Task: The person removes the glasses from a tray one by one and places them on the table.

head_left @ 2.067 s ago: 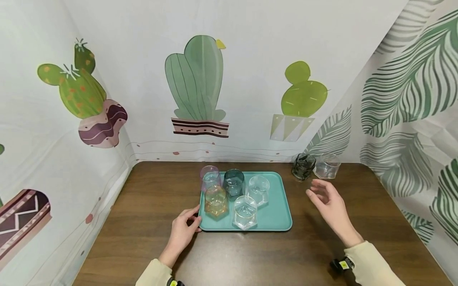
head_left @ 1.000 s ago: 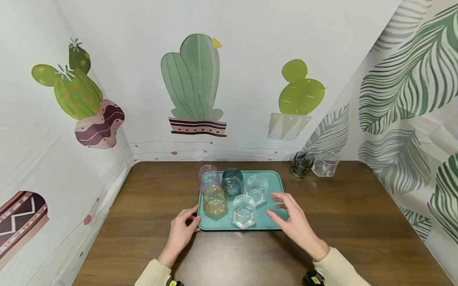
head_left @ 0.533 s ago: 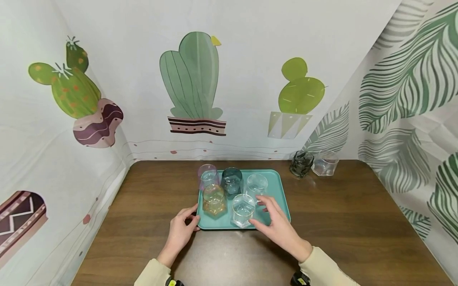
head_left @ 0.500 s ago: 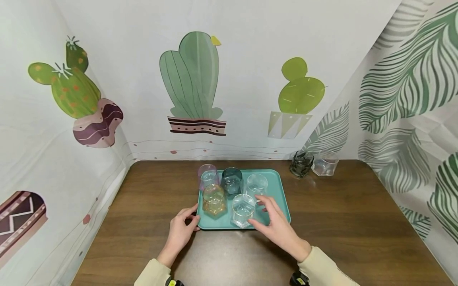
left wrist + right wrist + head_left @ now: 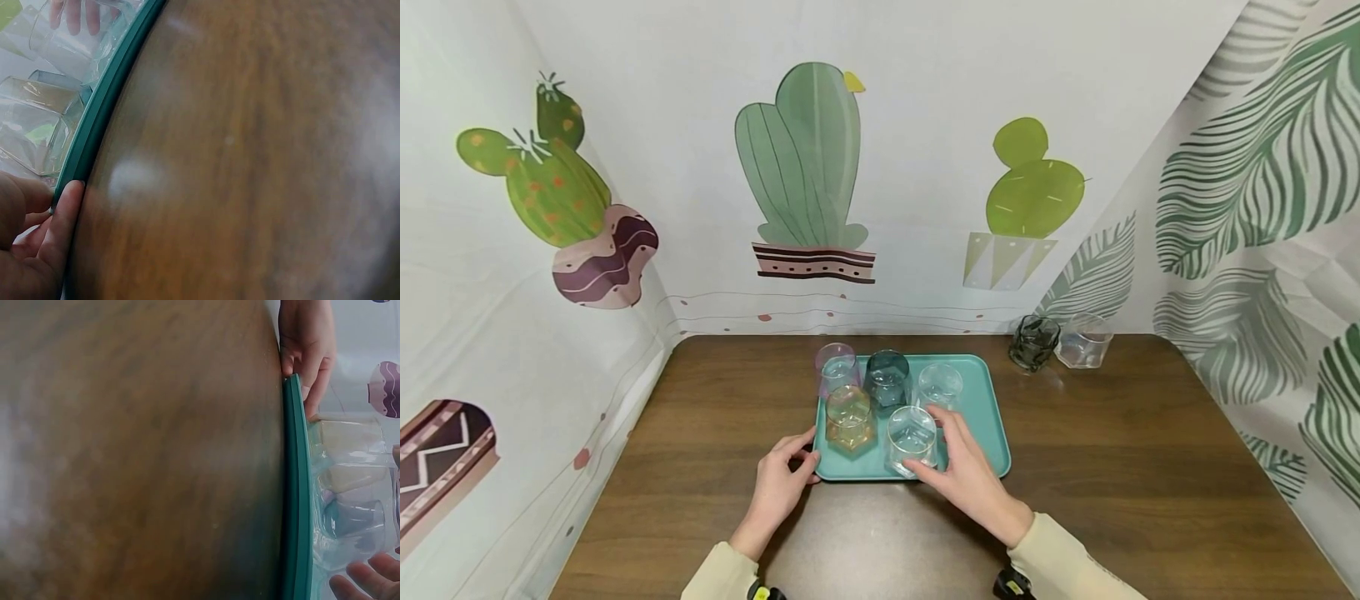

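Note:
In the head view, my left hand (image 5: pixel 781 481) holds the left front corner of a teal tray (image 5: pixel 985 417), thumb on the rim. The left wrist view shows those fingers (image 5: pixel 62 219) against the tray's edge. My right hand (image 5: pixel 966 475) is curved round the front clear glass (image 5: pixel 912 433), thumb at its front and fingers at its right side. In the right wrist view, fingertips (image 5: pixel 356 581) lie close beside the glass. Also upright on the tray are an amber glass (image 5: pixel 850 421), a purple-tinted glass (image 5: pixel 837 371), a dark teal glass (image 5: pixel 887 379) and another clear glass (image 5: pixel 940 383).
A dark grey glass (image 5: pixel 1034 343) and a clear glass (image 5: pixel 1084 342) stand together at the table's back right. The brown wooden table (image 5: pixel 1112 433) meets a cloth backdrop (image 5: pixel 925 167) printed with cacti and leaves.
My right hand has come from near the two back-right glasses, leftward over the tray, to the front clear glass. The left hand has stayed at the tray corner.

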`<state>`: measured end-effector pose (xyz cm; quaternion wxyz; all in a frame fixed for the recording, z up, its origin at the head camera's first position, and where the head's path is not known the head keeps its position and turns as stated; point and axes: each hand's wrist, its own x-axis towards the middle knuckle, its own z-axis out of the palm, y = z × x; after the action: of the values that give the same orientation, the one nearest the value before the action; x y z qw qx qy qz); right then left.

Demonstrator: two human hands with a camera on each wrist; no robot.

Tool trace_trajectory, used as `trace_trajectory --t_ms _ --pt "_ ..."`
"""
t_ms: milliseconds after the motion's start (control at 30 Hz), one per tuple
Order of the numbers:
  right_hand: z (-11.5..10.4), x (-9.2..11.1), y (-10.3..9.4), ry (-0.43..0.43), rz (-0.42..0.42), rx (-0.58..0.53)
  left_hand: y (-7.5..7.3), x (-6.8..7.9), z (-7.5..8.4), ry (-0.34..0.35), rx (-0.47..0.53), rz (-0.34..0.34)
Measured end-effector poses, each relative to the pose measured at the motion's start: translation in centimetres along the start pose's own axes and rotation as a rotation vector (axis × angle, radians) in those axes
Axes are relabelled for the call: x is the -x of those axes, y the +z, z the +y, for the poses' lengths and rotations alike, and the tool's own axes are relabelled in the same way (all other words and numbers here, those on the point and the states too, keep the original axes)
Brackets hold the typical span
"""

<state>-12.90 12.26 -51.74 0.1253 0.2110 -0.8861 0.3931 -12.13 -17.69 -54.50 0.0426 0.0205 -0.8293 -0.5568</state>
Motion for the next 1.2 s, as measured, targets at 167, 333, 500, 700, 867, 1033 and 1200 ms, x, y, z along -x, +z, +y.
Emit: trace_trajectory --t_ms 167,333,500,700,867,1033,1200 --pt "-0.1 -0.1 0.3 -0.008 0.013 0.027 0.0 0.0 0.0 0.004 -0.005 0.003" --pt "-0.4 -0.1 0.4 0.000 0.029 0.026 -0.1 -0.1 0.0 0.006 -0.005 0.002" --pt "-0.6 -0.1 0.2 0.058 0.016 -0.025 0.0 0.0 0.0 0.007 -0.004 0.001" --pt "-0.6 0.1 -0.3 0.083 0.016 -0.092 0.0 0.1 0.1 0.003 -0.003 -0.002" --pt "-0.4 0.3 -1.1 0.092 0.024 -0.111 0.0 0.1 0.1 0.006 -0.007 0.002" --pt "0.0 0.9 -2.2 0.092 0.042 -0.106 0.0 0.1 0.0 0.007 -0.007 -0.002" --pt "0.4 1.4 -3.1 0.052 0.058 -0.098 0.0 0.0 0.1 0.007 -0.006 -0.002"
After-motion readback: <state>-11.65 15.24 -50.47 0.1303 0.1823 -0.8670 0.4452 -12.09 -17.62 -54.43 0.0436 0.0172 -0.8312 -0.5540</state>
